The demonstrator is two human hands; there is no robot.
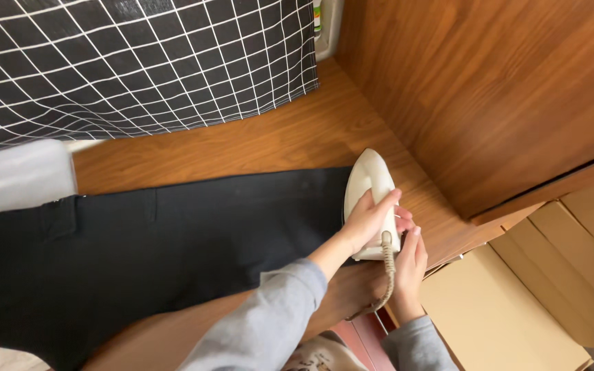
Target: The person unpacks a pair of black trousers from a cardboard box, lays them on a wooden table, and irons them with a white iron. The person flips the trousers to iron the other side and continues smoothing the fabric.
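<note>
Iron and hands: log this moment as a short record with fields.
surface: wooden table
garment: black trousers spread flat on the table
iron: white iron at the trousers' right edge, tip pointing away from the person
left hand: left hand gripping the iron's handle
right hand: right hand at the iron's rear, by the braided cord
backdrop: black grid-patterned cloth
right side: cardboard boxes

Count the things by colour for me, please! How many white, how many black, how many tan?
White: 1, the iron
Black: 2, the trousers and the checked cloth
Tan: 1, the cardboard box
Total: 4
</note>
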